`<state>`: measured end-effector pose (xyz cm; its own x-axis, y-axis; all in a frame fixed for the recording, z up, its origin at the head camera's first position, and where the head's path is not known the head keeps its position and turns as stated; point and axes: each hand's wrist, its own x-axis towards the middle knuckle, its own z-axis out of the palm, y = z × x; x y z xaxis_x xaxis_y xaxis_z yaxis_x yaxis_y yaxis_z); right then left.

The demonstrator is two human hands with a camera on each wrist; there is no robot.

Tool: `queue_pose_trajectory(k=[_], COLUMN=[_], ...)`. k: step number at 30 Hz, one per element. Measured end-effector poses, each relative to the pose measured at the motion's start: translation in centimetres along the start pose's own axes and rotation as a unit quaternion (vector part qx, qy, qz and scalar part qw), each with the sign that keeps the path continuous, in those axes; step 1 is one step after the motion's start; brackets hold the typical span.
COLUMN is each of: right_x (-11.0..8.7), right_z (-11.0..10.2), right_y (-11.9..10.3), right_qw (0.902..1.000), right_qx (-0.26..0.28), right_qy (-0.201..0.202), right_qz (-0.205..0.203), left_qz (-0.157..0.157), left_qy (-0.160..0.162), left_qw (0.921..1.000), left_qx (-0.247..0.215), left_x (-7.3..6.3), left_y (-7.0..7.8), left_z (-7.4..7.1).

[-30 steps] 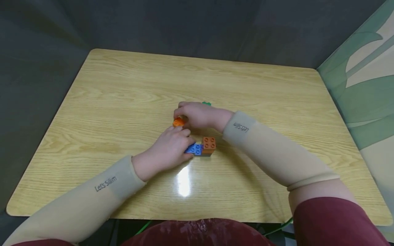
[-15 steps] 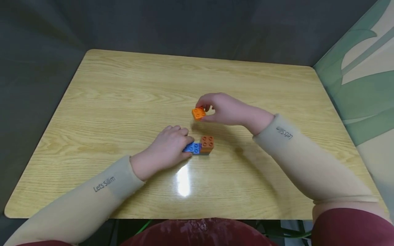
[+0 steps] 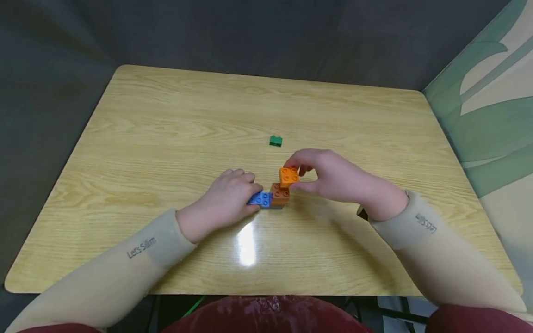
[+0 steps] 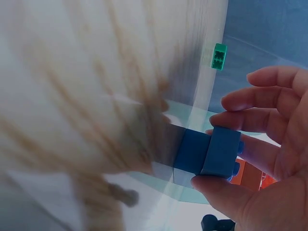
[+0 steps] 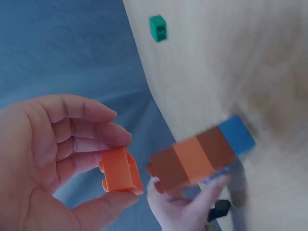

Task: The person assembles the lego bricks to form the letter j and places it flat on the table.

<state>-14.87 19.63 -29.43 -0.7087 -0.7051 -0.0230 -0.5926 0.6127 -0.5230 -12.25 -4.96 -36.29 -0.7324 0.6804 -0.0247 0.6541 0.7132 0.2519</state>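
Note:
My left hand [image 3: 225, 200] grips a blue brick [image 3: 261, 199] between thumb and fingers. The same blue brick [image 4: 221, 152] is close up in the left wrist view. Beside it rises a stack whose top is a brown brick [image 3: 280, 194]. From the right wrist view, the stack has a brown top brick [image 5: 168, 168], an orange layer [image 5: 193, 159], another brown layer and a blue brick [image 5: 237, 134] at the bottom. My right hand [image 3: 329, 175] pinches an orange brick [image 3: 289, 176] near the stack's top; a gap separates them in the right wrist view [image 5: 120, 171].
A green brick [image 3: 275, 141] lies alone on the wooden table [image 3: 187, 115], beyond both hands. A dark curtain [image 3: 250, 37] hangs behind the table. At the right stands a green and white patterned panel [image 3: 495, 134].
My right hand has carried the orange brick from beyond my left fingertips rightward, then nearer to the stack. The green brick, hidden half a second ago, shows again. My left hand stays on the blue brick.

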Motion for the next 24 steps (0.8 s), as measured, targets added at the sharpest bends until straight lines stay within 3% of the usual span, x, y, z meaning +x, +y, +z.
queue_pose_trajectory(k=[8,24], right_x=[-0.7,-0.4], right_z=[1.4,2.2], right_y=[-0.7,-1.4], right_qw=[0.9999,0.9994], right_qx=[-0.011,-0.033], right_qy=[0.004,0.008], right_qz=[-0.009,-0.003], left_qz=[0.0,0.002], left_qy=[0.001,0.005], left_qw=[1.0,1.0], left_qx=[-0.001,-0.003], left_x=[0.1,0.0], left_y=[-0.1,-0.1], left_z=[0.1,0.3])
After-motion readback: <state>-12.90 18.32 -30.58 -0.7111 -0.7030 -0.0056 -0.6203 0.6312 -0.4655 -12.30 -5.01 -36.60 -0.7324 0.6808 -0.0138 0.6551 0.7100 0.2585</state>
